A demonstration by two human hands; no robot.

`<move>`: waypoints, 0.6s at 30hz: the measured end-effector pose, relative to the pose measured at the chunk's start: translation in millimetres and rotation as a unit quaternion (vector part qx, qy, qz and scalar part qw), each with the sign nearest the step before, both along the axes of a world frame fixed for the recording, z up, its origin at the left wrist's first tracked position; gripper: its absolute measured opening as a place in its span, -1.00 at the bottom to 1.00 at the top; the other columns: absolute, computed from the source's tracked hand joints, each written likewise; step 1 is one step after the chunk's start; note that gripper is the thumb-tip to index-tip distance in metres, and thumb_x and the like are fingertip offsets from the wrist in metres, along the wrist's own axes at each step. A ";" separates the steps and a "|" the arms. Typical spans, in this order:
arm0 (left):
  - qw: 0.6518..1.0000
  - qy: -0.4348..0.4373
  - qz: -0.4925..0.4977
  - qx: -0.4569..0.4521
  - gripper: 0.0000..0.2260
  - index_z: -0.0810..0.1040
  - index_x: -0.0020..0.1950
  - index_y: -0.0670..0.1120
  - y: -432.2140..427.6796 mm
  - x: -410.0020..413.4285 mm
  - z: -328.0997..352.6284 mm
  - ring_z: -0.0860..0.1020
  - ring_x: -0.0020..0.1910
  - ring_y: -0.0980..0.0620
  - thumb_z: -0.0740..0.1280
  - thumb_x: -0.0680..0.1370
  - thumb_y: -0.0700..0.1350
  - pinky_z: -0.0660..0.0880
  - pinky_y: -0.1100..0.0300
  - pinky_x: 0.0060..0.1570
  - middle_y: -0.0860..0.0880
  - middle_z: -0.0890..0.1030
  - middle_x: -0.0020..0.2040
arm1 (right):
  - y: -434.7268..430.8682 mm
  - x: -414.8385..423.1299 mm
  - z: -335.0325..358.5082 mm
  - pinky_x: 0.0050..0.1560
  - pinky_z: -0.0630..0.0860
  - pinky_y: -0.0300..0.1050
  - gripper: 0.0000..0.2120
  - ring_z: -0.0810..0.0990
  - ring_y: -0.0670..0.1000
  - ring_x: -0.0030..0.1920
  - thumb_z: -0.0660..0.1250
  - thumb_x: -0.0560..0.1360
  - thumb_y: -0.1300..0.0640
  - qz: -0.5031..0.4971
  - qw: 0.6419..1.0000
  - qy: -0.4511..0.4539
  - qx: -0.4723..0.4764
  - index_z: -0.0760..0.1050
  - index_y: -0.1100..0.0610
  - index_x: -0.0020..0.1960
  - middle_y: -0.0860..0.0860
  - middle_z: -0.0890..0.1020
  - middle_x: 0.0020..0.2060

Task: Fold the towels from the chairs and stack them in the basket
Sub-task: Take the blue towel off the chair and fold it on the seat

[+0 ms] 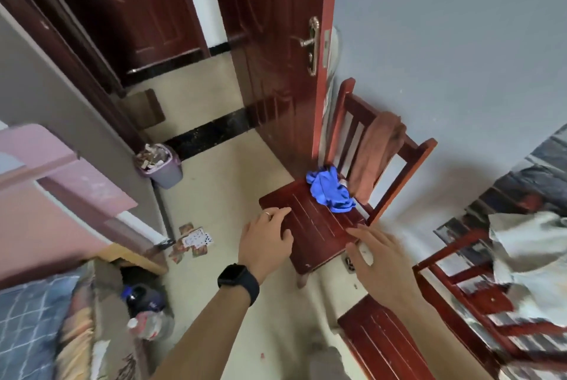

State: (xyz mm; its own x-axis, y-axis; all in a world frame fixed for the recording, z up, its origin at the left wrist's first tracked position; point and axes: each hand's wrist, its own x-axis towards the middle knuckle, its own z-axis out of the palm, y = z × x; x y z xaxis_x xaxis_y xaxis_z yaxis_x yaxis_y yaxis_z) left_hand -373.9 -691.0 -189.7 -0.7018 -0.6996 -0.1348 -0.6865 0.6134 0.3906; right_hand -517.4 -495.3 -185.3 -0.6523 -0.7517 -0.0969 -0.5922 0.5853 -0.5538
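1. The blue towel (331, 191) lies crumpled in a heap at the back of the seat of the near chair (310, 226), close against the foot of the back slats; a brown towel (376, 154) hangs draped over the top rail of that chair's back, its lower end coming down just beside the blue one.
2. A pale towel (527, 260) is slung over the back of a second chair (380, 346) at the right, blurred; that chair's slatted seat shows at the bottom edge.
3. The left hand (265, 241) is over the front left part of the near chair's seat, palm down, fingers straight and close together, holding nothing; one finger bears a ring and the wrist a dark watch (239, 283); whether the fingertips press on the wood I cannot tell.
4. The right hand (382, 263) is over the seat's front right corner, palm down, fingers spread wide and relaxed, gripping nothing; both hands are apart from the blue towel, with bare seat between.
5. Both chairs are dark red wood; the near one stands against a grey wall (460, 42), just beside an open dark red door (270, 57) with a brass-coloured handle (308, 42).
6. On the pale floor a purple bin (162, 168) full of scraps stands by the left wall; playing cards (193, 241) lie scattered nearer; plastic bottles (147, 315) sit at lower left beside blue-checked bedding (27, 327); a pink tabletop (61, 165) juts in at the left.
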 end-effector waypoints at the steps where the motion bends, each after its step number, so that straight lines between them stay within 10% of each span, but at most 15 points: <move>1: 1.000 -0.008 -0.015 0.010 -0.54 0.34 0.46 0.14 -13.5 -13.0 -6.7 0.41 0.34 0.03 0.17 0.55 -0.02 0.34 0.07 0.31 0.08 0.43 0.40 | -10.0 -9.6 -3.4 0.49 0.21 -0.02 -0.66 0.30 -0.02 0.48 0.21 0.63 -0.11 -0.014 1.000 -0.006 0.001 0.49 -0.15 0.39 -0.19 0.47 0.39; 13: 0.984 -0.067 -0.165 0.024 -0.56 0.38 0.46 0.09 -141.4 -178.1 -50.9 0.42 0.35 0.01 0.23 0.56 0.00 0.39 0.08 0.30 0.06 0.46 0.38 | -126.8 -149.9 -77.9 0.34 0.44 0.04 -0.63 0.48 0.12 0.34 0.25 0.59 -0.06 -0.174 0.979 -0.073 0.079 0.54 -0.03 0.36 -0.01 0.61 0.27; 18: 0.958 -0.139 -0.249 0.017 -0.54 0.38 0.46 0.08 -180.4 -215.1 -115.3 0.44 0.35 0.01 0.22 0.55 0.01 0.42 0.07 0.30 0.03 0.47 0.39 | -167.2 -147.3 -162.3 0.44 0.24 -0.07 -0.63 0.45 0.11 0.41 0.24 0.62 0.02 -0.181 0.963 -0.143 0.137 0.53 0.07 0.39 0.04 0.56 0.35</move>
State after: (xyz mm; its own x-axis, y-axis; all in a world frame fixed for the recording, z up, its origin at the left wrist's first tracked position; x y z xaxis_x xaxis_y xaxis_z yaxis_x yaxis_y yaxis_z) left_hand -589.0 -871.3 -305.0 -0.8811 -0.2789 -0.3819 -0.3923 0.8820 0.2610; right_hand -664.7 -662.5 -347.6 -0.7839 -0.4014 -0.4737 -0.1686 0.8718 -0.4599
